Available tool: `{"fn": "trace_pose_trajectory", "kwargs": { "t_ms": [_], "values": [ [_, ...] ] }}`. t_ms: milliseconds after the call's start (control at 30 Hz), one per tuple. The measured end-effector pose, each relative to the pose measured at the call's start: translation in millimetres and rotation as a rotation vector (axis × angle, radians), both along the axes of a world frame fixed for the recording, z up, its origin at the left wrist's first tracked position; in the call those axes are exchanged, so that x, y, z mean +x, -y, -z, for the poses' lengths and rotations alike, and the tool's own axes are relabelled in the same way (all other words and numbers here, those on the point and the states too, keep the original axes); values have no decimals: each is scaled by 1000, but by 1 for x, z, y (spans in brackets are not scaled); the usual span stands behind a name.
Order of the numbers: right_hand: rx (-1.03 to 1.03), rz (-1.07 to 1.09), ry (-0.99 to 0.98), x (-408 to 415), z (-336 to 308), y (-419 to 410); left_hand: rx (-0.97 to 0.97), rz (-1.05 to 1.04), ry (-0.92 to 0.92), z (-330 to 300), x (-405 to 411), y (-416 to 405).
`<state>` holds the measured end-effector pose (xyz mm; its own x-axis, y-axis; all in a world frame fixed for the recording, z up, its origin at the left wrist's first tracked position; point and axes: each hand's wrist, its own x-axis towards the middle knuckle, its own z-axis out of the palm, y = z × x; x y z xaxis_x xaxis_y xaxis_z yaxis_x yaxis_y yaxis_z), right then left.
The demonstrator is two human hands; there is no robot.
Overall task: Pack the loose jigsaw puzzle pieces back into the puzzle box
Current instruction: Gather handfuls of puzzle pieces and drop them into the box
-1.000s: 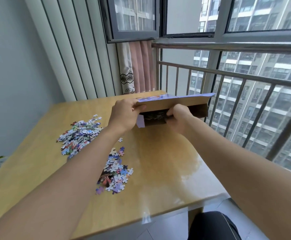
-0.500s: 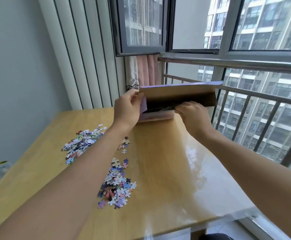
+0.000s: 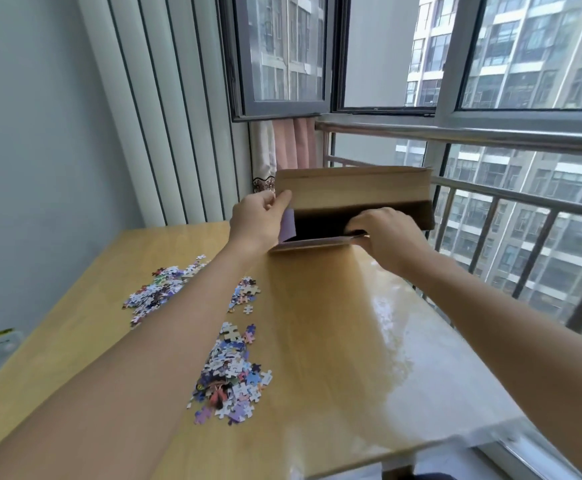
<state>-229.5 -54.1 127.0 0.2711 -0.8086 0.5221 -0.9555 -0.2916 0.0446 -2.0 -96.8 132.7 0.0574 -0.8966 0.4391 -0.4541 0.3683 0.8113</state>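
**Hold the box open wide**

The puzzle box (image 3: 351, 202) sits at the far edge of the bench (image 3: 334, 341), near the railing (image 3: 490, 133). The left hand (image 3: 254, 220) pinches the lid's left end and lifts it. The right hand (image 3: 383, 233) curls its fingers (image 3: 362, 220) over the front wall. Two heaps of puzzle pieces, one far (image 3: 157, 292) and one near (image 3: 230, 379), lie by the left edge. I think the lid should go right back, so scooped pieces drop in without spilling.

Two bare forearms, no sleeves visible, left hand (image 3: 256, 220) and right hand (image 3: 386, 233) without rings, watches or gloves
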Motion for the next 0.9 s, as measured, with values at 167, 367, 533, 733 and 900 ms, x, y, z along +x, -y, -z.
{"fn": "trace_pose_trajectory", "kwargs": {
  "t_ms": [167,367,533,733,900],
  "values": [
    [-17,-123,-168,18,44,-15,107,-17,-11,46,-7,5],
    [-33,-215,-250,32,101,-30,284,-11,56,108,-6,6],
    [-65,-304,-256,45,121,-38,349,201,207,129,14,-6],
    [252,-336,19,103,131,-56,225,138,418,115,75,-39],
    [731,-186,316,176,153,-68,265,-26,513,132,161,-78]
  ]
}}
